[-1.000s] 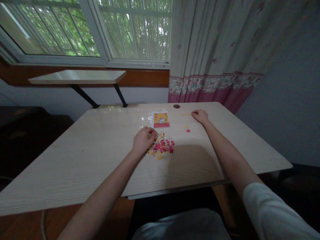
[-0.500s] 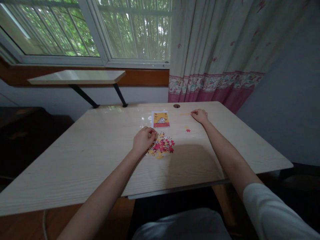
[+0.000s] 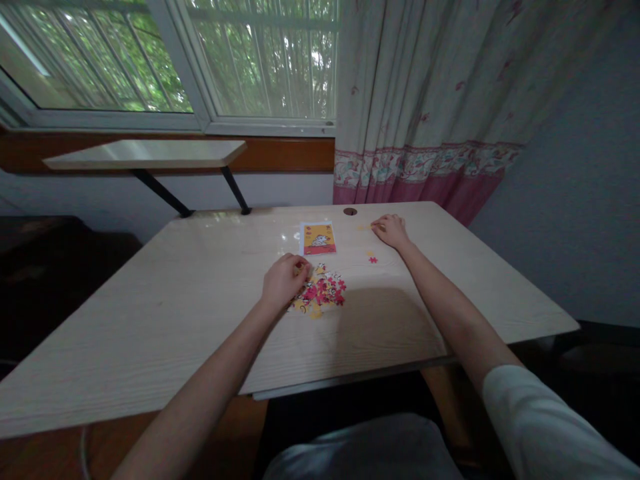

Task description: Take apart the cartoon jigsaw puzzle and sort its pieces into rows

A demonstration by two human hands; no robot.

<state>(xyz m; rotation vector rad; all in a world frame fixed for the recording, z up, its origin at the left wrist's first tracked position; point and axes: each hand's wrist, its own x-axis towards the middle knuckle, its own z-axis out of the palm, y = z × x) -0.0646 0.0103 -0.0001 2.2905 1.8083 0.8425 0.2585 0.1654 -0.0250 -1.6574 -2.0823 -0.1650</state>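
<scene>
A heap of jigsaw puzzle pieces (image 3: 325, 291) in red, yellow and white lies on the desk. At its upper left edge is my left hand (image 3: 284, 281), its fingers curled together in a pinch; whatever they hold is too small to make out. Farther off to the right, my right hand (image 3: 393, 231) pinches at the right end of a short row of yellow puzzle pieces (image 3: 363, 228), fingertips down at the desk. Between the hands and nearer to me sits a red puzzle piece (image 3: 373, 260), touching or close to a small yellow one.
Behind the heap lies a picture card (image 3: 319, 240) with a white dog-like figure on yellow and red. A cable hole (image 3: 350, 212) sits near the back edge of the desk (image 3: 165, 320). A raised shelf (image 3: 150, 153) stands at back left, a curtain (image 3: 395, 120) behind.
My right hand has shifted slightly left along the yellow row. My left hand stays beside the heap, still pinched. The whole view has slid a little.
</scene>
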